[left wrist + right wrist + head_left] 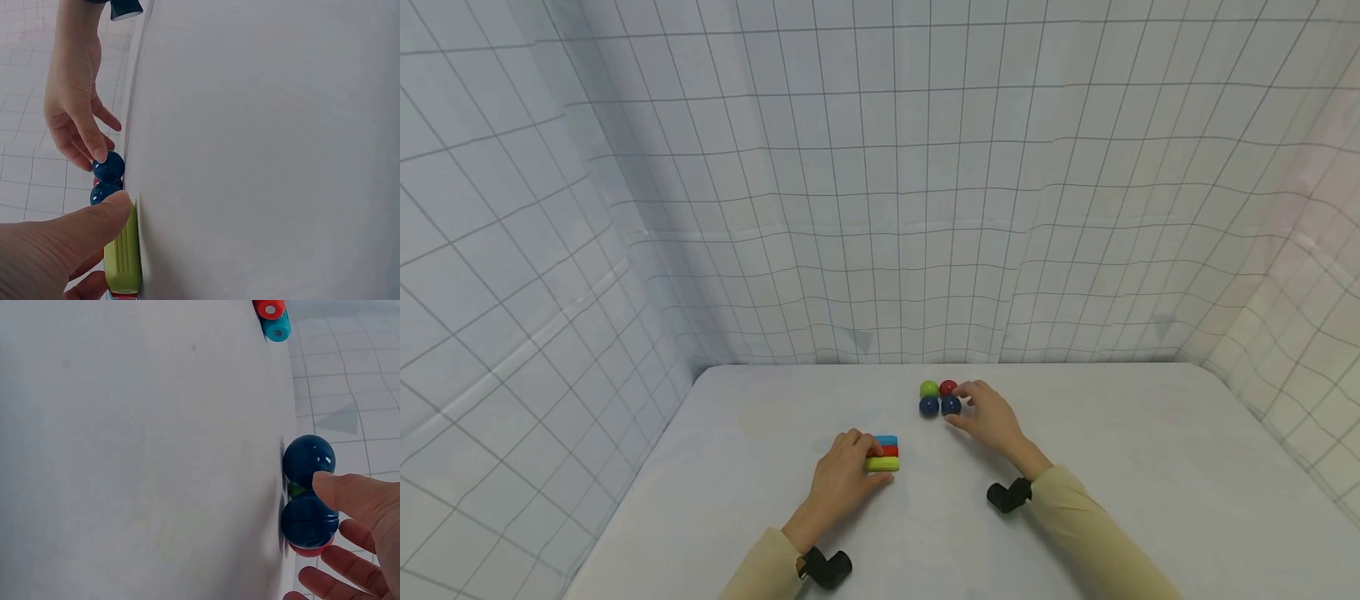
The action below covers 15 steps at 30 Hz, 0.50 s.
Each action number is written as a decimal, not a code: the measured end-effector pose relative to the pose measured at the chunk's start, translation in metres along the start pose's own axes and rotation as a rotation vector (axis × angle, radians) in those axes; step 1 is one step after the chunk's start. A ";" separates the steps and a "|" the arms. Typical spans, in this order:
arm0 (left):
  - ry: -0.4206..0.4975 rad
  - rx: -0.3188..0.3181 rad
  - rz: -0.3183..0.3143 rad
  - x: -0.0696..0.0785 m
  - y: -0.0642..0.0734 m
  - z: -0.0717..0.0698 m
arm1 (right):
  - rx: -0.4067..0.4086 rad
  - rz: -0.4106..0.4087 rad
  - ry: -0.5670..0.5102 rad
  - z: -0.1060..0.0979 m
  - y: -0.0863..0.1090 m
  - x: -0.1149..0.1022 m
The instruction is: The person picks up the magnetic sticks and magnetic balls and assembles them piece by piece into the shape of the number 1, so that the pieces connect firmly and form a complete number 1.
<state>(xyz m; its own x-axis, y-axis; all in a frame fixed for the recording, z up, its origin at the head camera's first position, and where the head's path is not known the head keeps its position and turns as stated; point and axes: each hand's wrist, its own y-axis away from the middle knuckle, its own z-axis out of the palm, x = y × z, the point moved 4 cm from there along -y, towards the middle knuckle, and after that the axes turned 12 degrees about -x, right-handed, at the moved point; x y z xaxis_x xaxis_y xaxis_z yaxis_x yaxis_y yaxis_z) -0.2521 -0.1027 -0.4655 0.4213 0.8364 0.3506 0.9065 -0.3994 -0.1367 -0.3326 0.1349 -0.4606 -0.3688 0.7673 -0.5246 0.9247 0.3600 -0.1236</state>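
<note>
From where I sit, I have the left hand [844,473] over the left end of three bars laid side by side on the worktop [925,521]. The blue bar [888,440] lies farthest from me, the red bar [891,451] sits in the middle and the yellow-green bar [883,464] is nearest, just beside the thumb. I see this hand spread, its fingers bent across the bars and its thumb well out to the near side; I cannot tell how firmly it touches them.

I have the right hand [992,423] at the right of four balls packed in a square, its thumb and fingers wide apart. The right dark blue ball [951,405] and the red ball [948,387] are closest to it; the left dark blue ball [928,407] and the green ball [929,388] lie beyond. I cannot tell whether the thumb makes contact.

I read the balls as smooth and glossy, one dark blue one with a thin seam. The yellow-green bar shows lengthwise grooves and rounded edges; the red and blue bars have round ends. Behind hangs a creased white sheet [895,167] with a grid of dark lines.
</note>
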 end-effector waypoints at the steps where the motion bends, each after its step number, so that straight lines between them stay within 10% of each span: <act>1: -0.001 0.002 0.001 0.000 0.000 0.000 | -0.003 0.003 0.003 0.000 -0.001 0.000; 15: 0.005 -0.013 -0.026 -0.001 -0.001 0.002 | -0.012 0.027 -0.021 0.005 -0.005 0.003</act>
<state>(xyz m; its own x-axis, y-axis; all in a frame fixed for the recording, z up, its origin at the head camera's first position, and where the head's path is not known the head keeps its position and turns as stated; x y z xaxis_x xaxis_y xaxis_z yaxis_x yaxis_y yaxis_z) -0.2529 -0.1023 -0.4675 0.3972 0.8449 0.3584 0.9169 -0.3822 -0.1151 -0.3382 0.1329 -0.4659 -0.3417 0.7654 -0.5453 0.9330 0.3457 -0.0995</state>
